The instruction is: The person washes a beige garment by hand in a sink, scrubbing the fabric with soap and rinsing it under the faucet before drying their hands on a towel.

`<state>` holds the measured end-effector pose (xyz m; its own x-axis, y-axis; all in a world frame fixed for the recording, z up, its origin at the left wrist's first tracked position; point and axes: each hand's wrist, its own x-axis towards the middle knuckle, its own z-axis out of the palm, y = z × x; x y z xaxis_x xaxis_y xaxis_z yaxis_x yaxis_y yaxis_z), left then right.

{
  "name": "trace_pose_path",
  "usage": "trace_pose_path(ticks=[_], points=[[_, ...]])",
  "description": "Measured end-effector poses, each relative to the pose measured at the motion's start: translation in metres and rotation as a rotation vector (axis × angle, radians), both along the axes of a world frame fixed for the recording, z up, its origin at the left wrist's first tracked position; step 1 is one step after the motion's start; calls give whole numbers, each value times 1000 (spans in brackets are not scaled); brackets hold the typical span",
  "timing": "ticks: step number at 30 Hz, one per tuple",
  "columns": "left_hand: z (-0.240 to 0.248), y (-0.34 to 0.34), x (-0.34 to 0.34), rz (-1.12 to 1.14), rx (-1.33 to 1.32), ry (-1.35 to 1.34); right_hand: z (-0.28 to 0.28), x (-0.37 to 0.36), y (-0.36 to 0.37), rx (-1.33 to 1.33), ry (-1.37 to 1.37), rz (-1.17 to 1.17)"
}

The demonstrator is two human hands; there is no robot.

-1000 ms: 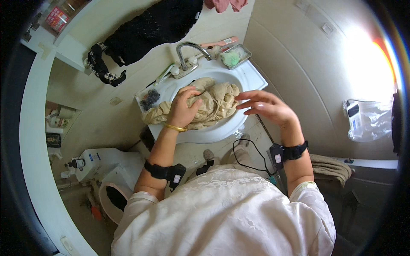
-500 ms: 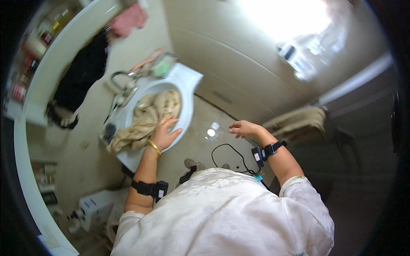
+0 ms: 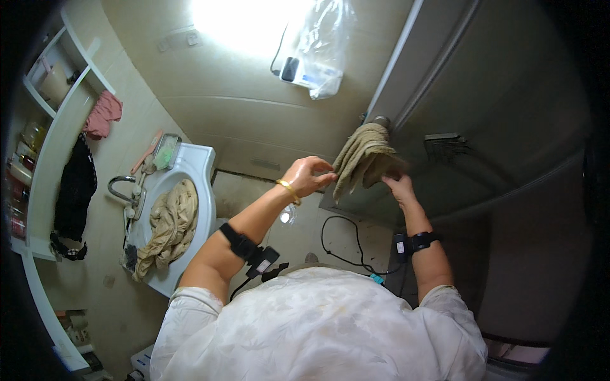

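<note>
The left hand (image 3: 309, 176) has its thumb and fingers parted and loosely bent, the tips at the near-left edge of the brown towel (image 3: 361, 152); whether they touch it cannot be told. The right hand (image 3: 400, 188) grips the towel's lower right edge, thumb in front, the other fingers mostly hidden behind the fabric and blurred. The towel hangs between the two sets of fingers, its top bunched at a round knob (image 3: 382, 120) beyond them; how it is fastened there is hard to make out. A dark panel (image 3: 508, 152) rises right of the right fingers, its far side lost in shadow. Left of the left fingers, a gap over tiled floor (image 3: 238, 190) separates them from the rim of the sink (image 3: 206, 166), where crumpled beige cloth (image 3: 173, 219) lies.
</note>
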<state>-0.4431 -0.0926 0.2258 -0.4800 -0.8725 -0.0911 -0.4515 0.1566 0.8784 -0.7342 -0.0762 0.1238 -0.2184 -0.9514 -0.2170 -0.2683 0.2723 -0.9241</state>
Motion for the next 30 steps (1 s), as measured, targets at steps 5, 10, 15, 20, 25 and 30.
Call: trace_pose_path(ticks=[5, 10, 15, 20, 25, 30], points=[[-48, -21, -76, 227, -178, -247, 4, 8, -13, -87, -237, 74], [-86, -49, -73, 236, -73, -147, 46, -60, -13, -265, 505, 157], [-3, -41, -29, 77, 156, 515, 175, -65, 9, -519, 269, 79], [136, 39, 55, -514, -85, 776, 264, 6, 96, -521, -203, 323], [184, 118, 83, -809, 390, 1444, 315, 99, 150, -500, -861, 888], [213, 163, 80, -900, 381, 1626, 332, 143, 172, -402, -1257, 1068]])
